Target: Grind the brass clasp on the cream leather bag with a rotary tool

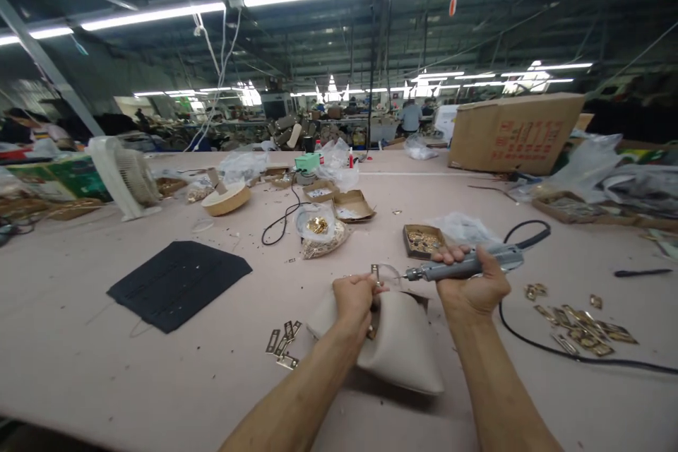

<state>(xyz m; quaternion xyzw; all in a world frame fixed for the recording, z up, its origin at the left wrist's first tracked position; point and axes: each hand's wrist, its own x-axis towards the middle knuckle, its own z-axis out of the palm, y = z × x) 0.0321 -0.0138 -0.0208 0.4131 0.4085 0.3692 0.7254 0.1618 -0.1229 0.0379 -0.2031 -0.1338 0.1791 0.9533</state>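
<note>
My right hand (474, 286) is wrapped round a grey electric screwdriver (466, 265), its bit pointing left. Close to the bit tip, my left hand (354, 300) pinches a small metal plate (375, 272) upright between the fingertips. Below both hands a cream leather bag piece (405, 342) lies folded on the table, with my left wrist in front of part of it. Whether the bit touches the plate is too small to tell. Loose metal plates (282, 342) lie left of the bag piece, and a larger pile of metal fittings (587, 330) lies to the right.
A dark sheet (180, 282) lies at left, near a white fan (124, 180). A box of small parts (422, 240) and a bag of gold pieces (320, 229) stand beyond my hands. The screwdriver's black cable (556, 353) curves along the right. A large carton (516, 134) stands behind.
</note>
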